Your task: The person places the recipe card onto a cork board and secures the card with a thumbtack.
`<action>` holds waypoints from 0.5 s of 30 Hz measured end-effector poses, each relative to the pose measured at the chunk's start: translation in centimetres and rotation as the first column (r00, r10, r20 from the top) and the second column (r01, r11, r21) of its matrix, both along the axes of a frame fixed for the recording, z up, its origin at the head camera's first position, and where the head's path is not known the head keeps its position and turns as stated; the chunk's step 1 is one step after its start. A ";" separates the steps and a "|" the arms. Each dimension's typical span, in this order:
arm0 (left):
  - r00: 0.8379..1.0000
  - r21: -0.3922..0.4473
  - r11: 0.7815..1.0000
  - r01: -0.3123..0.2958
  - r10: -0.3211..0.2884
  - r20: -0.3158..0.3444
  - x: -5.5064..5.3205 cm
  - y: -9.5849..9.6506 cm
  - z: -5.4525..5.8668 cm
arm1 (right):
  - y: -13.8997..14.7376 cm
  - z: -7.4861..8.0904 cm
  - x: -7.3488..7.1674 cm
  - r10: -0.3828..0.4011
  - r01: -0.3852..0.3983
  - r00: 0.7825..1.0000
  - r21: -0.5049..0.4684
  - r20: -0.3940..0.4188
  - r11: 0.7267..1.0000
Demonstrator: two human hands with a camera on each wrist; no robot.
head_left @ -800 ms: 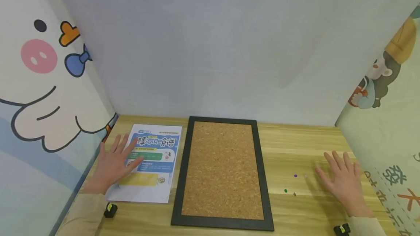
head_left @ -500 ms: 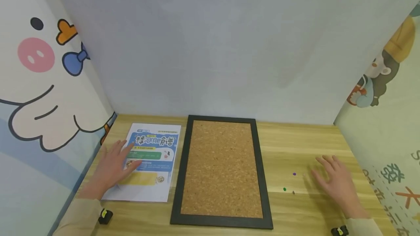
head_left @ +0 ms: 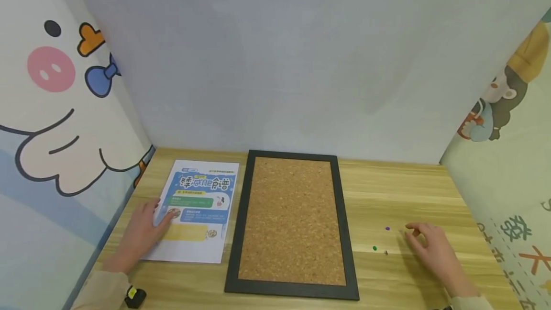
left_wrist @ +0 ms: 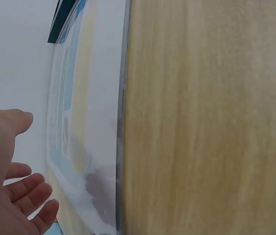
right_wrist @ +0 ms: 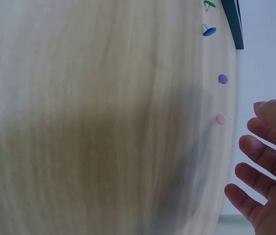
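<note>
Pink pin (right_wrist: pixel 220 119) nr my R hand (head_left: pixel 434 248), poster (head_left: pixel 199 209) by L hand (head_left: pixel 139 231); both loose, nil held. Prob. reach step; next needs pinch.

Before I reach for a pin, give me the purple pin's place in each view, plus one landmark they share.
Head: the purple pin is right of the black frame, in the picture's lower half.
Left wrist: not in it.
Right wrist: upper right, between the blue pin and the pink pin.
Shared landmark: the black frame, lower middle in head, top left in left wrist, top right in right wrist.
</note>
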State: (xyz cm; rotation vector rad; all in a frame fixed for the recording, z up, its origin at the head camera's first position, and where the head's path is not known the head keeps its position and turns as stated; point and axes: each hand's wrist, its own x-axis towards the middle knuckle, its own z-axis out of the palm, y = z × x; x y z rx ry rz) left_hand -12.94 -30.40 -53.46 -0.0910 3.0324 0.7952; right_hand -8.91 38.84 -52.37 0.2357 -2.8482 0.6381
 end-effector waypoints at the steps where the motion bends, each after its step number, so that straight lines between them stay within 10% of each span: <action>1: 1.000 0.001 1.000 -0.004 0.004 -0.010 0.1 0.0 -0.1 | 0.0 -0.1 0.0 0.000 0.000 1.000 -0.002 0.003 1.000; 15: 0.995 -0.039 0.997 -0.074 0.076 0.068 0.4 -0.5 -1.2 | -0.1 -0.8 0.0 -0.010 0.011 1.000 0.028 -0.001 1.000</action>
